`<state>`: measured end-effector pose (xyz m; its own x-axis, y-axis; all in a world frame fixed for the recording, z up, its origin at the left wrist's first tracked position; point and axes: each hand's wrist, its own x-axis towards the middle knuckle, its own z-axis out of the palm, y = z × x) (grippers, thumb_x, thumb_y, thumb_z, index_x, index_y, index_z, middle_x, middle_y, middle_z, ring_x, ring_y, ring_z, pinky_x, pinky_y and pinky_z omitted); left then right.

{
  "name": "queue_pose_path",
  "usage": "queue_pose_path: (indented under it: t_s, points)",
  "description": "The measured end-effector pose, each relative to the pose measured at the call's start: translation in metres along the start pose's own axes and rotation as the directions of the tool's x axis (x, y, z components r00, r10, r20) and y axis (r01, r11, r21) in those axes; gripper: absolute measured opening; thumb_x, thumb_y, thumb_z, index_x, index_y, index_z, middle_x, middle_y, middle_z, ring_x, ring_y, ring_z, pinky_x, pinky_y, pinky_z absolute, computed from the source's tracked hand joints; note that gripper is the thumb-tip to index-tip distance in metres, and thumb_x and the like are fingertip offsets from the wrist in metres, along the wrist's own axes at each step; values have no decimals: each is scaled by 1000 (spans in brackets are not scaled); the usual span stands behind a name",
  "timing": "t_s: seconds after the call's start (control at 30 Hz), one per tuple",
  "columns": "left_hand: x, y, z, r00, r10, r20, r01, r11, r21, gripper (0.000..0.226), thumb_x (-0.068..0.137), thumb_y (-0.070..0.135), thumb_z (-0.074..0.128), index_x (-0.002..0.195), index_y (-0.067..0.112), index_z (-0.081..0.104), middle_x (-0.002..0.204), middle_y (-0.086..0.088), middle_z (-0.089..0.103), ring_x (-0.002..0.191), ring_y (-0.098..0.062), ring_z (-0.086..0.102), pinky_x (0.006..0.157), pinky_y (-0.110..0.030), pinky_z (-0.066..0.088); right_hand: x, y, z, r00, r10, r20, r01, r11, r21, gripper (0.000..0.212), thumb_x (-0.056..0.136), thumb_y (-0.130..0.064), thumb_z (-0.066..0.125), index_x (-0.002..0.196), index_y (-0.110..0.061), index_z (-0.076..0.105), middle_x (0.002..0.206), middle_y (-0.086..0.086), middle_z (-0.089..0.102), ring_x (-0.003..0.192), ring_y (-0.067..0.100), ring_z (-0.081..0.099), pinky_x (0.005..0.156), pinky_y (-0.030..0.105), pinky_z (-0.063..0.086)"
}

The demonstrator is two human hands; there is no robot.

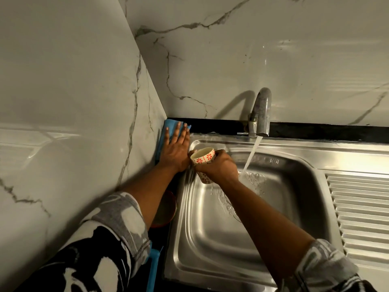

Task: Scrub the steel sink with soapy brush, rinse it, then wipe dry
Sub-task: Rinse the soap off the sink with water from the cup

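The steel sink (210, 239) fills the lower middle, with water pooling near its drain. A steel tap (260, 114) at the back runs a stream of water (251, 154) into the basin. My left hand (175, 148) lies flat with straight fingers on a blue cloth (168, 128) in the counter's back left corner. My right hand (219, 165) grips a cream cup (203, 158) with red flower prints, held tilted over the sink's left rim beside the stream.
Marble-look walls close in on the left and behind. A ribbed steel drainboard (362, 213) lies right of the basin. Under my left forearm sits a dark reddish bowl (166, 209), and a blue plastic object (153, 268) lies near the front edge.
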<state>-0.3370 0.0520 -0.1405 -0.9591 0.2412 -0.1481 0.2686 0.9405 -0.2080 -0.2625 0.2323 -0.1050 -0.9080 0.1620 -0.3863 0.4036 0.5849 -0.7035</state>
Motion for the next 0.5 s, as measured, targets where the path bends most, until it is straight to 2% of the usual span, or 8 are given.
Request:
queue_pose_path:
  t_s: [0.1,0.27,0.37,0.43,0.5]
  points:
    - [-1,11,2,998,-66,8,66,998,-5,107,98,78,30,167,9,-14,170,-13,-31,153,-38,-38,122,-64,-22,2,0,-4,1000,9,-3,-9,999,-39,104,44,-77,78,128,-22,55,110,-4,67,96,16,67,78,37,63]
    - [6,18,1,997,-69,25,68,998,4,105,100,77,28,166,5,-10,172,-19,-25,154,-38,-36,123,-62,-23,2,-3,-9,999,40,12,-39,999,-31,108,41,-80,76,130,-23,54,112,-4,66,98,16,68,80,37,62]
    - [8,10,-1,999,31,35,-32,999,34,102,101,74,26,165,4,-12,172,-18,-25,155,-33,-35,124,-60,-23,1,-1,-9,998,49,32,-49,999,6,115,29,-87,66,125,-26,58,107,-5,70,91,13,70,74,35,63]
    - [9,-2,-3,989,144,35,-146,987,64,95,105,69,23,167,5,-9,173,-18,-21,158,-30,-30,126,-59,-20,-2,0,-11,998,50,39,-52,998,41,114,29,-85,70,125,-23,57,107,-5,70,91,14,69,75,36,64]
    - [12,-13,-4,946,324,32,-325,942,85,86,107,63,21,168,6,-2,175,-16,-12,162,-28,-18,128,-56,-17,-6,3,-14,998,53,31,-55,996,67,107,38,-78,81,125,-21,55,107,-5,68,93,15,69,77,37,64]
